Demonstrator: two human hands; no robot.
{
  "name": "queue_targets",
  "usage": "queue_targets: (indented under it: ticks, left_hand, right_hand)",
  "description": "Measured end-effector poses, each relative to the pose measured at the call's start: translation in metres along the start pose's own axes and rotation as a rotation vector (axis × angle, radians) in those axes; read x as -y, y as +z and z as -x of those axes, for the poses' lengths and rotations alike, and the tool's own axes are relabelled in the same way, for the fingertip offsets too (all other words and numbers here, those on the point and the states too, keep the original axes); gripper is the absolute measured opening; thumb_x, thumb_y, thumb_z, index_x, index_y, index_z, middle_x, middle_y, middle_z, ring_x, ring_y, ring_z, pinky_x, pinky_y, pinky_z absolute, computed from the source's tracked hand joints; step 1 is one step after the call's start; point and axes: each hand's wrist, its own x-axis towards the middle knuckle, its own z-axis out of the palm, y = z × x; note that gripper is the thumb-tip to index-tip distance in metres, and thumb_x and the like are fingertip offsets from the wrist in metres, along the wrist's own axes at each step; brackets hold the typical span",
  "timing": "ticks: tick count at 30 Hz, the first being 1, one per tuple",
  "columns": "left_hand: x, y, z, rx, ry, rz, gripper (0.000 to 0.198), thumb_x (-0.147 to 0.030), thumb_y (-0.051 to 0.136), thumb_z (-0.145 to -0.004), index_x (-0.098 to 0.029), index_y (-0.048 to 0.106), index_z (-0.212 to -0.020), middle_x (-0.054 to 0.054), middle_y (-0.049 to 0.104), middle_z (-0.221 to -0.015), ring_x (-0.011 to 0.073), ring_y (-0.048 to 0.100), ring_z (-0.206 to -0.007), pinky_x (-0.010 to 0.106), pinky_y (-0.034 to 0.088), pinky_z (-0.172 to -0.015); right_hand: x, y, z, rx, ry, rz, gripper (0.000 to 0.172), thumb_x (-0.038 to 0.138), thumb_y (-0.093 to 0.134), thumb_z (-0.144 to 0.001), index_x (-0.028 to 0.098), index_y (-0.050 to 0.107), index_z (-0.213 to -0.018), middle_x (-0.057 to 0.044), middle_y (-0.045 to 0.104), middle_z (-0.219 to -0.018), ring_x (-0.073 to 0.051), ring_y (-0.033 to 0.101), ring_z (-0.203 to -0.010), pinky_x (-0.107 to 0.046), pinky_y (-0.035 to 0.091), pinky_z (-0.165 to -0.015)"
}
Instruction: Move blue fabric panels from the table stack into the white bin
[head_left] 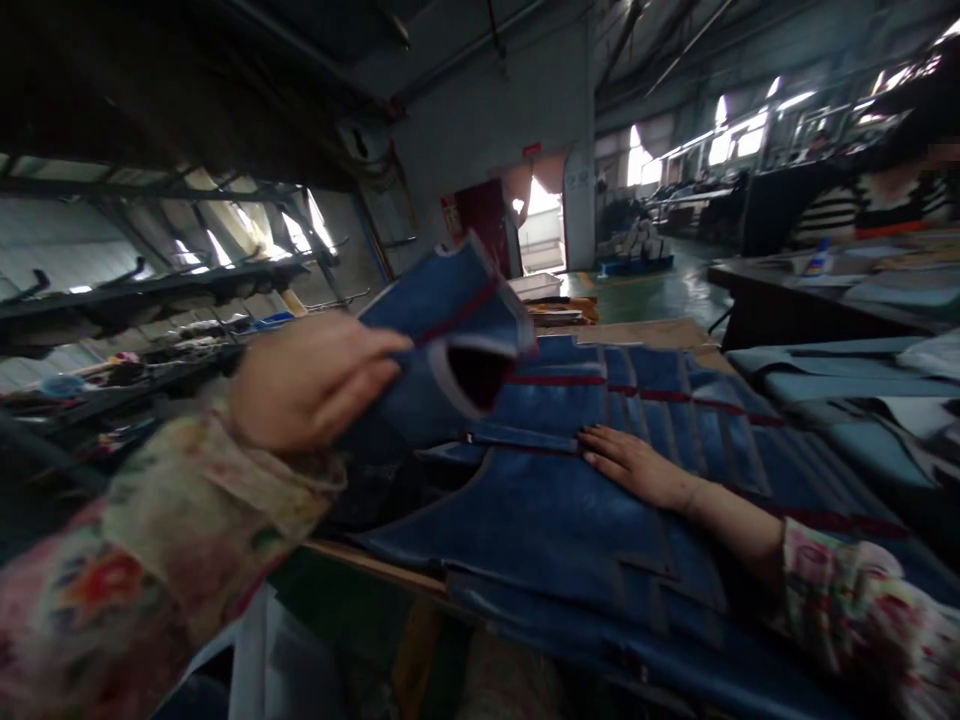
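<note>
My left hand [304,380] grips a folded blue fabric piece [442,345] with a red stripe and pale edging, lifted above the table. My right hand [634,465] lies flat, fingers together, on a large blue fabric panel [555,525] spread over a stack of similar blue pieces [675,395] with red trim. Both my sleeves are floral. The lifted piece hides part of the stack behind it.
A wooden table edge [375,562] runs below the fabric. Dark shelving with clutter [150,330] stands at the left. Pale blue sheets [840,390] lie on a table at the right. A person in a striped top [885,205] stands at the far right. A bright doorway [544,215] is far behind.
</note>
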Motion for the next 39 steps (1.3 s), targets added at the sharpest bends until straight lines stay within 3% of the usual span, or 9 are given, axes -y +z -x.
queue_targets:
  ticks: [2,5,8,16,20,24,30,35,39]
  left_hand:
    - [-0.025,0.045,0.037,0.229,0.278,0.139,0.045,-0.046,0.025,-0.092,-0.022,0.061,-0.105,0.001,0.065,-0.09,0.0156,0.06,-0.084,0.03,0.048,-0.076]
    - [-0.049,0.105,0.097,0.442,0.282,0.21,0.048,-0.047,0.043,-0.086,-0.022,0.045,-0.127,0.008,0.058,-0.121,0.0205,0.055,-0.107,0.034,0.046,-0.088]
    - [-0.063,0.132,0.128,0.485,0.233,0.211,0.066,-0.05,0.053,-0.08,-0.021,0.034,-0.135,0.012,0.046,-0.134,0.0274,0.047,-0.119,0.045,0.043,-0.094]
    - [-0.091,0.139,0.103,0.458,0.153,0.23,0.056,-0.02,0.049,-0.078,-0.02,0.04,-0.132,0.01,0.049,-0.132,0.0251,0.046,-0.12,0.045,0.042,-0.097]
    - [-0.092,0.154,0.107,0.317,0.289,0.241,0.054,-0.006,0.035,-0.077,-0.02,0.045,-0.128,0.007,0.056,-0.125,0.0199,0.051,-0.115,0.038,0.046,-0.093]
    - [-0.087,0.149,0.117,0.177,0.456,0.262,0.048,-0.009,0.025,-0.088,-0.022,0.042,-0.13,0.004,0.059,-0.121,0.0155,0.051,-0.114,0.034,0.043,-0.097]
    - [-0.088,0.13,0.112,0.338,0.398,0.269,0.047,-0.019,0.035,-0.087,-0.024,0.036,-0.134,0.004,0.051,-0.131,0.0193,0.048,-0.118,0.037,0.043,-0.095]
    - [-0.089,0.127,0.108,0.439,0.286,0.228,0.078,-0.05,0.059,-0.076,-0.027,0.022,-0.141,0.01,0.038,-0.141,0.0284,0.038,-0.126,0.05,0.033,-0.101]
    - [-0.097,0.142,0.11,0.587,0.202,0.272,0.086,-0.063,0.059,-0.068,-0.024,0.029,-0.139,0.014,0.038,-0.14,0.0317,0.038,-0.126,0.053,0.032,-0.1]
  right_hand:
    - [0.002,-0.001,0.0,-0.001,0.005,0.004,0.061,0.056,0.024,-0.09,0.017,0.045,-0.132,-0.009,0.041,-0.138,-0.027,0.031,-0.131,-0.047,0.025,-0.108]
    - [0.005,-0.002,0.001,0.009,0.009,0.024,0.061,0.055,0.022,-0.091,0.017,0.046,-0.132,-0.009,0.04,-0.138,-0.027,0.032,-0.13,-0.047,0.026,-0.108]
    - [0.005,-0.003,0.001,0.015,0.015,0.033,0.062,0.056,0.021,-0.091,0.017,0.045,-0.133,-0.009,0.04,-0.139,-0.026,0.031,-0.131,-0.045,0.025,-0.108]
    - [0.007,-0.005,0.001,0.022,0.021,0.041,0.059,0.052,0.023,-0.091,0.017,0.044,-0.133,-0.009,0.039,-0.139,-0.026,0.032,-0.13,-0.045,0.025,-0.108]
    - [0.007,-0.004,0.001,0.015,0.026,0.026,0.056,0.049,0.025,-0.092,0.017,0.044,-0.133,-0.009,0.04,-0.139,-0.025,0.032,-0.131,-0.046,0.026,-0.108]
    - [0.004,-0.002,0.001,0.014,0.026,-0.016,0.051,0.042,0.027,-0.092,0.018,0.042,-0.134,-0.009,0.04,-0.139,-0.024,0.032,-0.13,-0.046,0.026,-0.108]
    - [0.005,-0.008,0.002,-0.012,0.042,-0.087,0.056,0.036,0.026,-0.09,0.013,0.027,-0.141,-0.011,0.038,-0.14,-0.023,0.037,-0.128,-0.043,0.027,-0.108]
    - [0.013,-0.014,0.006,-0.052,0.144,-0.249,0.065,0.045,0.02,-0.092,0.011,0.006,-0.145,-0.01,0.043,-0.137,-0.02,0.037,-0.128,-0.04,0.028,-0.109]
    - [0.014,-0.015,0.008,-0.071,0.094,-0.233,0.066,0.054,0.021,-0.091,0.016,0.018,-0.144,-0.008,0.037,-0.14,-0.02,0.035,-0.129,-0.041,0.025,-0.11]
